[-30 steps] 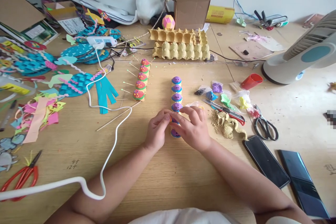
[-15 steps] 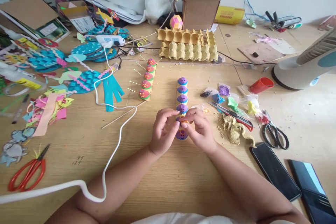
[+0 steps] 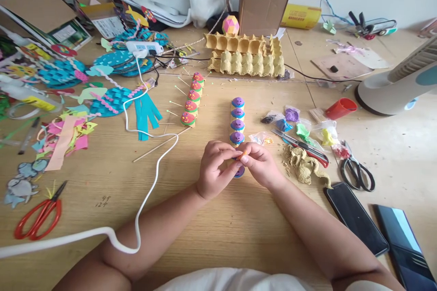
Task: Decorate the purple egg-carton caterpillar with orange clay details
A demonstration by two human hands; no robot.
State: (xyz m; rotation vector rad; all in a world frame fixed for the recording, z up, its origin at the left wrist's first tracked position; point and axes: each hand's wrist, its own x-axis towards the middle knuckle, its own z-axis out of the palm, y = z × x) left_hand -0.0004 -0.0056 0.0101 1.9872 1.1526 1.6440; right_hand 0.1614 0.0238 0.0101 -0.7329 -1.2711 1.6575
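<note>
My left hand (image 3: 217, 168) and my right hand (image 3: 262, 166) meet over the near end of an egg-carton strip (image 3: 237, 125) with purple-and-blue cups. Between their fingertips is a small piece of orange modelling clay (image 3: 243, 155). Thumb and forefinger of my right hand pinch it, while the fingertips of my left hand close in on it from the other side. Faces show on the far purple cups; the nearer ones are partly hidden by my fingers. To the left stands a second strip (image 3: 193, 100) with red-and-green cups and thin pins sticking out sideways.
Clay bags (image 3: 303, 132), a utility knife (image 3: 303, 148), black scissors (image 3: 358, 173) and phones (image 3: 357, 218) lie to the right. A white cable (image 3: 157, 163) crosses the left side, near red scissors (image 3: 39, 218). Egg cartons (image 3: 251, 64) stand at the back.
The fingers of my right hand have closed into a tighter pinch, and the orange clay now shows between the fingertips. My hands cover more of the near cups. The view has shifted slightly.
</note>
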